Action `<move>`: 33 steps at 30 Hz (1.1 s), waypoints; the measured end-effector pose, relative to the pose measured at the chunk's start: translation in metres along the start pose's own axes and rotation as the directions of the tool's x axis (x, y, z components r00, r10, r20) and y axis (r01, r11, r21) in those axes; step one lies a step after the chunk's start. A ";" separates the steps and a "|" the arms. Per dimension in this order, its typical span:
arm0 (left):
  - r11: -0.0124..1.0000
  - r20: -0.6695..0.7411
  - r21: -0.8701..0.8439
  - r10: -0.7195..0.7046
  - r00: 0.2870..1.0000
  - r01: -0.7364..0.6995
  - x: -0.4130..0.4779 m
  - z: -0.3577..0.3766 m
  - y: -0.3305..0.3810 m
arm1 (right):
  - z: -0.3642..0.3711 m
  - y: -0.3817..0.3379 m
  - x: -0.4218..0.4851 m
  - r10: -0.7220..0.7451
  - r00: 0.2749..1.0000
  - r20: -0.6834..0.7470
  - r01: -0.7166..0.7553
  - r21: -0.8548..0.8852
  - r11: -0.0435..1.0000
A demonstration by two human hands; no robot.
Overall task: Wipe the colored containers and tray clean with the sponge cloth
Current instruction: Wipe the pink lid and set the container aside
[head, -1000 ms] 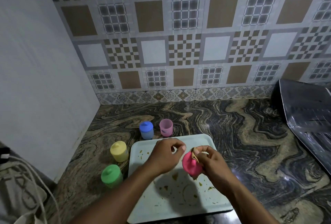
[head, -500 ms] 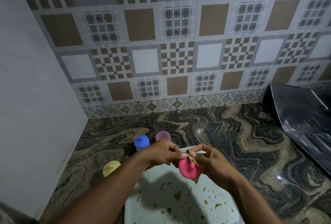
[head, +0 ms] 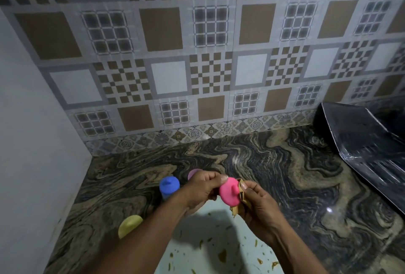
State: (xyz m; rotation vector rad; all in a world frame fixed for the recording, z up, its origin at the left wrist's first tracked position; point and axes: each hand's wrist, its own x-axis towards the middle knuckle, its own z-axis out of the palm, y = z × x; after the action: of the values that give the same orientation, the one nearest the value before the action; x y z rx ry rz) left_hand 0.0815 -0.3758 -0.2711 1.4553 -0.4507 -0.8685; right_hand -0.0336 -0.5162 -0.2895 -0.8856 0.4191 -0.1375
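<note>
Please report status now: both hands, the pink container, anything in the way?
Left hand grips pink container. Right hand pinches sponge cloth against it. Tray below stained. Nothing blocks.

The tray [head: 219, 249] at 6 o'clock runs off the bottom edge, with both forearms covering part of it. Only a sliver of the lilac container [head: 193, 173] shows above the left hand [head: 201, 190], at 10 o'clock from the pink container [head: 229, 192], whose body is hidden behind its lid and the fingers; the sponge cloth [head: 242, 190] is mostly buried in the right hand [head: 256, 205]. At 3 o'clock a dark object [head: 361, 142] is cut by the right edge.
</note>
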 end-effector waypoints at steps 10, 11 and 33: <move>0.996 -0.121 -0.020 0.082 0.989 -0.085 0.005 -0.002 0.010 | 0.019 -0.019 0.017 -0.116 0.993 -0.022 0.110 -0.189 0.976; 0.994 -0.179 -0.042 0.089 0.980 -0.098 0.007 0.002 0.007 | 0.022 -0.010 0.017 -0.124 0.990 -0.068 0.115 -0.118 0.986; 0.946 -0.395 0.134 -0.221 0.892 0.294 0.014 0.013 0.015 | 0.024 -0.015 0.015 0.084 0.996 -0.002 -0.081 -0.274 0.958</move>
State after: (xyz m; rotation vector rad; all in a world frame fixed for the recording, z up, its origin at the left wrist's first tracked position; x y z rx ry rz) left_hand 0.0840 -0.3965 -0.2582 1.8445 -0.0491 -0.7428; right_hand -0.0091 -0.5127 -0.2696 -1.1394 0.4726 0.0031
